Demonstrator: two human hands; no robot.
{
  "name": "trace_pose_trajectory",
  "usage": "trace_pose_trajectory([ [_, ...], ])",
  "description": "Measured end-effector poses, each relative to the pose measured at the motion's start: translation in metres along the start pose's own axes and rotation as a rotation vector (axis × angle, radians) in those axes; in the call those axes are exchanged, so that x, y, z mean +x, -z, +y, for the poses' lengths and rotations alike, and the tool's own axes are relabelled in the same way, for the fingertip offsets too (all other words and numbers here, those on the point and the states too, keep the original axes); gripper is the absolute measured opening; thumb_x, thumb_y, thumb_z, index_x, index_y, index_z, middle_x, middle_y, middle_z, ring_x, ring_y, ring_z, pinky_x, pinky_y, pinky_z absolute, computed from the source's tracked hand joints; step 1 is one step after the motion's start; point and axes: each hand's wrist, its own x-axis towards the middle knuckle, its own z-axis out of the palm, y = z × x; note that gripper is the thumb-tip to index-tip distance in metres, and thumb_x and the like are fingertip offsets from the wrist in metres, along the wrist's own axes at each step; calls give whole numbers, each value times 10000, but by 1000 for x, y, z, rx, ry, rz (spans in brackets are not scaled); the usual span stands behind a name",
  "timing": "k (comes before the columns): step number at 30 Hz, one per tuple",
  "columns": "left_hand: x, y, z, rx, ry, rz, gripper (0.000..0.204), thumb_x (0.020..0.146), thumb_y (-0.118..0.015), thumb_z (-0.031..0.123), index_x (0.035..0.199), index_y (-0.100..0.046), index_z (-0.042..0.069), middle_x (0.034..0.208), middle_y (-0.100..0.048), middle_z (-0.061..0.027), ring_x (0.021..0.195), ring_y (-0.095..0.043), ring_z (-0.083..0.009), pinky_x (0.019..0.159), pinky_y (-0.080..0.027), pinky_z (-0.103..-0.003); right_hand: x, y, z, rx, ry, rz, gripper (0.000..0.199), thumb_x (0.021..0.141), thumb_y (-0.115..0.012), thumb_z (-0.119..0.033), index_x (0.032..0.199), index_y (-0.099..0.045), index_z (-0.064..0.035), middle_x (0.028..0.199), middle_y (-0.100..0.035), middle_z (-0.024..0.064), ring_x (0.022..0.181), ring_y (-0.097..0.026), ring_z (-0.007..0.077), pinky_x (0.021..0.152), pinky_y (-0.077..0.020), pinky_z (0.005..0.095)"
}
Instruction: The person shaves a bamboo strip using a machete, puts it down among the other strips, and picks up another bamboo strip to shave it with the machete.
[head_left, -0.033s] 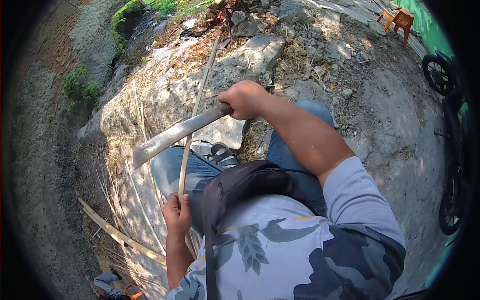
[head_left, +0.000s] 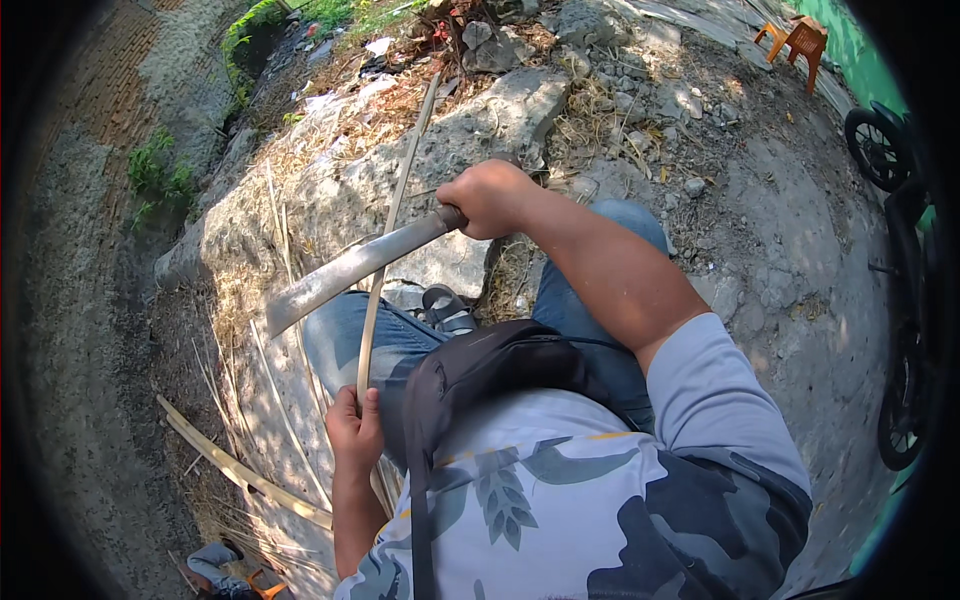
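While a split pole (head_left: 215, 453) lies lower left, the left hand (head_left: 355, 428) pinches a pale strip (head_left: 370, 325) running up to top centre; and look, a machete (head_left: 350, 262) crosses in front, its handle wrapped in the right hand (head_left: 490, 200) mid-frame, a motorcycle (head_left: 905, 250) standing far right.

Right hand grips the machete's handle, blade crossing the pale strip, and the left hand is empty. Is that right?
The left hand isn't empty: the head view shows it holding the pale strip. The right hand grips the machete's handle, blade crossing the strip.
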Motion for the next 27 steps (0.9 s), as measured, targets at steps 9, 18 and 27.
trace_pose_trajectory([
  [9, 2, 0, 5, -52, 42, -20, 351, 1024, -666, 335, 956, -621, -6, 709, -527, 43, 642, -420, -41, 567, -350, -236, -4, 3, 7, 28, -19, 112, 137, 718, -711, -189, 837, -658, -145, 754, -696, 115, 751, -690, 374, 672, -543, 504],
  [18, 1, -4, -9, -65, -16, 4, 346, 1019, -676, 325, 961, -627, -12, 673, -535, 32, 597, -426, -39, 538, -367, -237, -4, 2, 4, 65, -57, 58, 132, 740, -695, -189, 862, -675, -143, 791, -710, 119, 794, -702, 370, 722, -552, 504],
  [27, -1, -5, -12, -59, -17, 1, 358, 1022, -669, 343, 947, -613, -3, 665, -510, 48, 595, -411, -30, 530, -344, -234, 1, 5, -1, 8, -117, -97, 170, 760, -680, -199, 924, -669, -156, 848, -716, 119, 868, -706, 363, 775, -546, 517],
])
